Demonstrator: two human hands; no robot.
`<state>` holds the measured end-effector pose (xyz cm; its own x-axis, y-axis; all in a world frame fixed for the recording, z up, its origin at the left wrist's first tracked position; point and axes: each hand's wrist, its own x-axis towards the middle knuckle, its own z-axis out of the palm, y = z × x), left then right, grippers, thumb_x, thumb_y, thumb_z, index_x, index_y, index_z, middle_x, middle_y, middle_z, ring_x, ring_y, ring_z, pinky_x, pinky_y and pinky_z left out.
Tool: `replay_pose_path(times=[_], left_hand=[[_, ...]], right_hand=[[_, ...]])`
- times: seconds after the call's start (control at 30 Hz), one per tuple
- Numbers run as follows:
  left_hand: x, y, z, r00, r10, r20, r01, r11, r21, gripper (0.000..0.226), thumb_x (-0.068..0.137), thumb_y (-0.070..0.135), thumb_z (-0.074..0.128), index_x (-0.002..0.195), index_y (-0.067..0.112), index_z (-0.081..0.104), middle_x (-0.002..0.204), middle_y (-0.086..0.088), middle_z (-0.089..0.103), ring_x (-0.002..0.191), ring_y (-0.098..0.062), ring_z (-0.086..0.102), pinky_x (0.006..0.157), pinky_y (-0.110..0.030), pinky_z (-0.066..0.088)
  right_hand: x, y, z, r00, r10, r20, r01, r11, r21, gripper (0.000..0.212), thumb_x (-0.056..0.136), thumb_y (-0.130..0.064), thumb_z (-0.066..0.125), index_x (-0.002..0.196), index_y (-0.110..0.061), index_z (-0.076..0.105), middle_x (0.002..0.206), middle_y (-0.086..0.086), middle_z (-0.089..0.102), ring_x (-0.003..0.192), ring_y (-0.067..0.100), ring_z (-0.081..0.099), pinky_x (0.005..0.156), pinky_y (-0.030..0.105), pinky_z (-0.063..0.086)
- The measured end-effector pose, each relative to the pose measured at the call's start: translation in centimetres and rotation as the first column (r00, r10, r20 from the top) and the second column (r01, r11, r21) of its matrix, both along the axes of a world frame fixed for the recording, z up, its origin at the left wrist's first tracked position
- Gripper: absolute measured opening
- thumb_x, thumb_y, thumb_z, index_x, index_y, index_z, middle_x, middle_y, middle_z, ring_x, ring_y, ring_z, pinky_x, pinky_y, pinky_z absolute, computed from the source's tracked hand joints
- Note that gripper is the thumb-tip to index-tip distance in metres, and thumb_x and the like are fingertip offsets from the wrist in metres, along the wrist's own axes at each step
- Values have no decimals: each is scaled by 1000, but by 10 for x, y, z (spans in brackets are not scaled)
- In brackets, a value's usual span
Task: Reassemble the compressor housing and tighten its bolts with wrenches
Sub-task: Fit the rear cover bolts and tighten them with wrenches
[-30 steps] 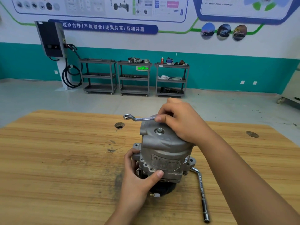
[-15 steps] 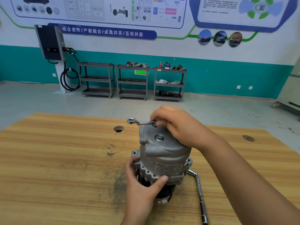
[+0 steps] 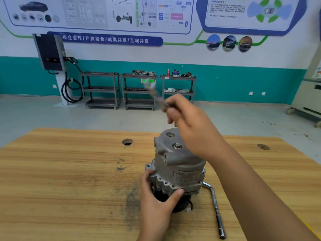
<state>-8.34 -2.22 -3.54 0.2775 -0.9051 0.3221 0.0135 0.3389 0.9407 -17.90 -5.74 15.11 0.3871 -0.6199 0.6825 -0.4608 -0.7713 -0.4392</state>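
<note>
The grey metal compressor housing (image 3: pixel 175 164) stands upright on the wooden table (image 3: pixel 60 180), with a bolt head (image 3: pixel 177 145) showing on its top face. My left hand (image 3: pixel 157 200) grips the housing's lower flange from the near side. My right hand (image 3: pixel 189 122) is raised above the housing and grips a ring wrench (image 3: pixel 156 96), which is blurred and points up and to the left, off the bolt.
An L-shaped socket wrench (image 3: pixel 216 206) lies on the table right of the housing. Two round holes (image 3: pixel 127 141) are cut in the tabletop. Grey shelf carts (image 3: pixel 139 91) and a wall charger (image 3: pixel 50 53) stand far behind.
My right hand has lifted the ring wrench off the top of the housing and swung it upward. My left hand keeps its hold on the flange.
</note>
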Motion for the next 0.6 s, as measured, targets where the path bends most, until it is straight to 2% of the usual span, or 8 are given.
replay_pose_path(times=[0.07, 0.13, 0.2, 0.27, 0.37, 0.43, 0.5, 0.6], left_hand=[[-3, 5, 0, 1000, 20, -10, -20, 1000, 13, 77, 59, 20, 88, 100, 63, 40, 106, 29, 57, 98, 13, 55, 74, -7, 46], [-10, 11, 1, 997, 79, -1, -79, 996, 48, 76, 58, 25, 88, 102, 62, 39, 124, 27, 44, 108, 5, 50, 88, -18, 42], [-17, 18, 5, 985, 158, 71, -163, 984, 71, 72, 54, 42, 87, 102, 59, 36, 137, 38, 19, 118, 1, 37, 99, -28, 33], [-20, 25, 8, 963, 225, 150, -232, 972, 32, 66, 48, 61, 74, 103, 50, 38, 140, 44, 5, 126, 3, 26, 105, -35, 27], [-21, 36, 11, 953, 260, 154, -260, 965, -20, 57, 50, 62, 66, 98, 40, 45, 140, 40, 14, 127, 8, 24, 100, -30, 28], [-23, 43, 14, 955, 255, 153, -252, 967, -41, 52, 51, 59, 63, 95, 36, 48, 137, 35, 21, 122, 17, 24, 94, -21, 27], [-27, 48, 12, 956, 254, 150, -246, 967, -69, 50, 52, 53, 65, 94, 32, 50, 133, 27, 30, 120, 20, 25, 91, -11, 26], [-29, 53, 10, 970, 233, 69, -231, 972, -36, 43, 65, 6, 77, 95, 27, 53, 122, 19, 48, 116, 9, 41, 89, -2, 29]], right_hand=[[-11, 4, -6, 962, 19, 271, -58, 989, 138, 12, 97, -20, 40, 91, -27, 48, 72, -10, 50, 66, 8, 46, 59, 26, 40], [-19, 6, -15, 864, 19, 504, -152, 962, 225, 11, 90, -27, 43, 83, -28, 52, 65, -12, 50, 63, 10, 48, 55, 25, 42], [-26, 7, -23, 717, 28, 696, -283, 925, 254, 23, 87, -32, 44, 68, -29, 55, 61, -10, 51, 62, 12, 51, 53, 26, 45], [-32, 8, -29, 607, 17, 795, -339, 910, 240, 32, 88, -35, 41, 60, -22, 53, 62, -5, 53, 65, 13, 56, 50, 27, 48], [-39, 6, -37, 628, -70, 775, -200, 948, 248, 35, 94, -30, 37, 66, -14, 51, 66, -7, 57, 69, 7, 59, 51, 26, 49], [-42, 6, -42, 718, -168, 676, -19, 965, 260, 37, 98, -25, 38, 67, -20, 56, 74, -6, 59, 65, 1, 54, 61, 29, 47], [-42, 6, -47, 801, -248, 545, 140, 963, 231, 34, 99, -32, 39, 72, -31, 60, 96, 3, 57, 71, 1, 55, 73, 33, 49], [-41, 10, -51, 880, -214, 424, 145, 971, 189, 23, 90, -46, 39, 87, -41, 62, 106, 1, 56, 91, 8, 60, 85, 36, 51]])
